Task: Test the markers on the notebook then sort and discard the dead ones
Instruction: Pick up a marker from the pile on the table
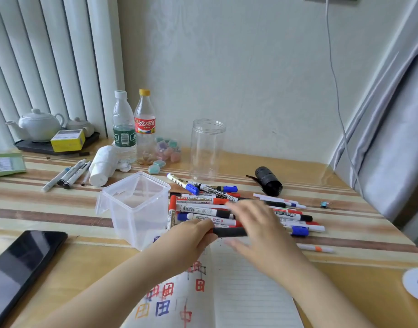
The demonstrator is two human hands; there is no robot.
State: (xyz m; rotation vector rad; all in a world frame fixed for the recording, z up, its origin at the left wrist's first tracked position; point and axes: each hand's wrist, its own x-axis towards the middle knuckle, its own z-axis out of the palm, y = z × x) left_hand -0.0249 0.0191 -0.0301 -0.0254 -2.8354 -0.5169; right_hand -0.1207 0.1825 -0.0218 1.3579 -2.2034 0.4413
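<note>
Far to the left of our hands lay a dark phone [21,261], and behind it, well apart from us, a few thin pens [68,175] beside a white roll [101,166]. Just left of our left hand stood a clear square box [134,207], open at the top, with nothing we could see in it.

Our left hand [191,237] gripped one end of a black marker [229,232], with the fingers curled round it. The marker lay level between both hands, just above the far edge of the open notebook [241,292]. On the left page, under our left forearm, there were already test marks in red, blue and orange.

Our right hand [257,228] was blurred over the other end of the marker. The fingers looked spread, but we could not tell whether they held the cap or only touched it.

Behind both hands lay the pile of markers [203,204], mixed red, blue and black, and further back a tall clear jar [206,150]. To the right of our right hand some more markers [297,229] were scattered.

We judged the marker to be light, stiff and smooth, so it could slip. It seemed best to hold the barrel firmly in one hand and pull the cap straight with the other.
</note>
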